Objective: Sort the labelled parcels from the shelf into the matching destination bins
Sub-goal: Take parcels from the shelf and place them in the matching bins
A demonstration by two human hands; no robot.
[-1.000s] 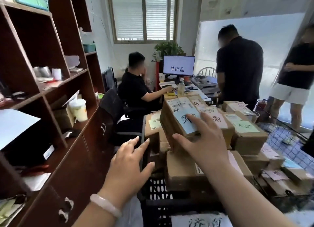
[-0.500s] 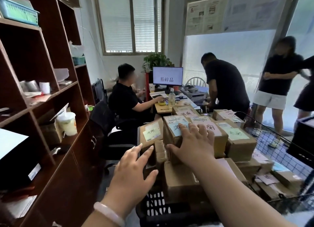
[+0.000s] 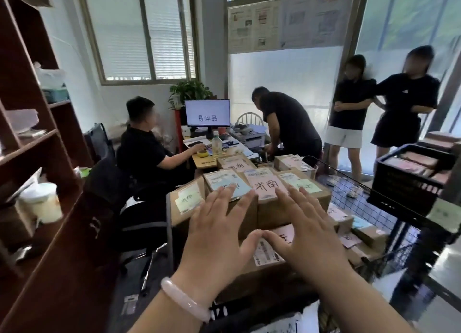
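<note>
Several brown cardboard parcels with coloured handwritten labels are stacked in front of me in a black crate [image 3: 252, 310]. On top, a blue-labelled parcel [image 3: 229, 185] lies beside a pink-labelled parcel [image 3: 268, 195] and a green-labelled parcel [image 3: 303, 186]. My left hand [image 3: 219, 235], fingers straight and spread, reaches to the blue-labelled parcel. My right hand [image 3: 305, 232], also flat and spread, lies over the pink-labelled parcel's near side. Both thumbs nearly meet over a lower parcel [image 3: 268, 254]. Whether the palms touch the boxes I cannot tell.
A dark wooden shelf [image 3: 42, 143] with cups and papers stands at left. A wire-mesh cart [image 3: 359, 203] holds more parcels at right, beside another black crate [image 3: 409, 180] of parcels. A seated person [image 3: 147, 148] works at a desk; three people stand beyond.
My left hand moved forward and right onto the stack beside my right hand. The view tilted up and turned right, bringing a second standing person and the right crate into sight.
</note>
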